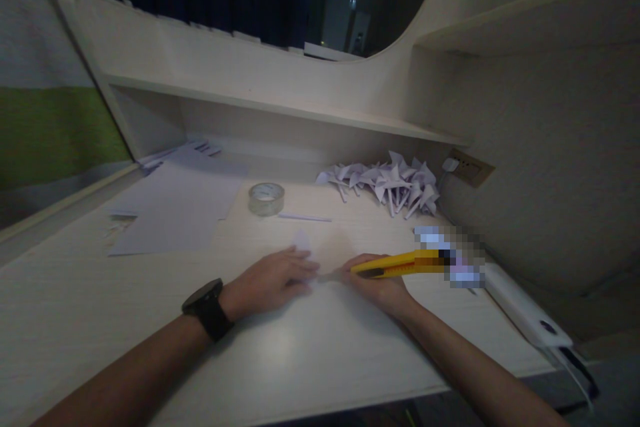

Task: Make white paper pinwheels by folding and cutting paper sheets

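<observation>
My right hand [383,290] is closed around a yellow box cutter [405,263]. Its blade points left, its tip by the fingers of my left hand. On the desk lies a small piece of white paper [302,239], and my left hand [270,281] rests flat over it with fingers stretched out. Only the paper's upper corner shows clearly; the rest is under the fingers or blurred. A black watch [209,307] is on my left wrist. Just beyond the hands are a thin white paper stick [305,217] and a roll of clear tape [267,200].
White paper sheets [175,197] lie at the left of the desk. A pile of paper pinwheels [393,180] sits at the back right. Along the right edge are a blurred-out object [450,257] and a white power strip [525,310] with cables. A shelf [280,107] spans the back.
</observation>
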The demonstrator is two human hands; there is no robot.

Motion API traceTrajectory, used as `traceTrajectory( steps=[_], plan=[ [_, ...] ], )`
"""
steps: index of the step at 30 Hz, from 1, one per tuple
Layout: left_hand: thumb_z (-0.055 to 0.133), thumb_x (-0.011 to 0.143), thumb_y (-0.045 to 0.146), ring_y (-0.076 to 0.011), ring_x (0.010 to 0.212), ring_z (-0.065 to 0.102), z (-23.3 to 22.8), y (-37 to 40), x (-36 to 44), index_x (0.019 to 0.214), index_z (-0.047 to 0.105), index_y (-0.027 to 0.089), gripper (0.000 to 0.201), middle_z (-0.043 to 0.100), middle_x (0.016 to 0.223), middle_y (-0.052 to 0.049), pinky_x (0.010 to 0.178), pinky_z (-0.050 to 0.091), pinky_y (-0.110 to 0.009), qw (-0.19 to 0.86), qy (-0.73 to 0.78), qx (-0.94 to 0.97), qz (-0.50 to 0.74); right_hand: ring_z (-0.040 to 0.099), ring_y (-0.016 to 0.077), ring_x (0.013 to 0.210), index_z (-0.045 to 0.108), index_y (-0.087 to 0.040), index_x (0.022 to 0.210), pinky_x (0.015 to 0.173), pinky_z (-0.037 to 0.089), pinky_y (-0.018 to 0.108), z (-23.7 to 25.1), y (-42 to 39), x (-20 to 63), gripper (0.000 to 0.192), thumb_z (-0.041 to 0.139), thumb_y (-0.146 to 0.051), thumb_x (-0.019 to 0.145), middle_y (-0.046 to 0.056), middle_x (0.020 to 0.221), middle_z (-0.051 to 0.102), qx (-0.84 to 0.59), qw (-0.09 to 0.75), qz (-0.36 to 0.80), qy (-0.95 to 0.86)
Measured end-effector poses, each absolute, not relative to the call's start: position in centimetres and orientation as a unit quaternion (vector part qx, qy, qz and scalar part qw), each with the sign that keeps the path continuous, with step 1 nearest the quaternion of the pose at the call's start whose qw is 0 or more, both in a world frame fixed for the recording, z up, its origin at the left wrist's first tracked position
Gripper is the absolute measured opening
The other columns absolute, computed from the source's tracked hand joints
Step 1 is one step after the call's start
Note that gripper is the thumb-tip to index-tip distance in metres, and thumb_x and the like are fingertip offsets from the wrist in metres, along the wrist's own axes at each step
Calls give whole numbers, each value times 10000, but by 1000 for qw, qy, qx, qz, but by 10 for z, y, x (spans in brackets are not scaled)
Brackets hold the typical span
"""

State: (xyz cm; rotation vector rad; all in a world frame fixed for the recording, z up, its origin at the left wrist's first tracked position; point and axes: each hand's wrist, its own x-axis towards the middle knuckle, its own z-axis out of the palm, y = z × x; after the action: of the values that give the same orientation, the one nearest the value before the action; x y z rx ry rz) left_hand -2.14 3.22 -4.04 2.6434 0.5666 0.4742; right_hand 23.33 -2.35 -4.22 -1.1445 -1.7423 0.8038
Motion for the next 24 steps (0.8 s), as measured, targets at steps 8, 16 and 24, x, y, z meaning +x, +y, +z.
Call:
traceTrajectory(
  steps=[8, 16, 24],
  plan=[
    [512, 944, 367, -243, 1290, 466, -42, 33, -22, 1199, 631, 281, 295, 609, 1299, -18, 1109, 280, -470, 184, 193, 948, 175, 683, 252, 801, 715, -226, 809, 755, 572, 405, -38, -28, 229, 164, 709, -382, 760, 67, 841, 721, -463, 460, 357, -668],
    [500, 950, 363, -232, 1289, 467, -38, 31, -21, 1184, 639, 291, 282, 611, 1298, -15, 1116, 260, -466, 200, 195, 944, 177, 674, 206, 717, 727, -203, 751, 701, 563, 336, -23, -32, 227, 145, 728, -348, 747, 56, 775, 725, -463, 449, 346, -681],
    [494, 950, 396, -234, 1308, 444, -40, 31, -22, 1199, 629, 302, 299, 586, 1328, 2, 1126, 241, -475, 184, 221, 945, 154, 666, 187, 722, 711, -190, 753, 692, 550, 303, -21, -32, 228, 201, 718, -391, 750, 49, 774, 713, -476, 431, 344, -685]
  ],
)
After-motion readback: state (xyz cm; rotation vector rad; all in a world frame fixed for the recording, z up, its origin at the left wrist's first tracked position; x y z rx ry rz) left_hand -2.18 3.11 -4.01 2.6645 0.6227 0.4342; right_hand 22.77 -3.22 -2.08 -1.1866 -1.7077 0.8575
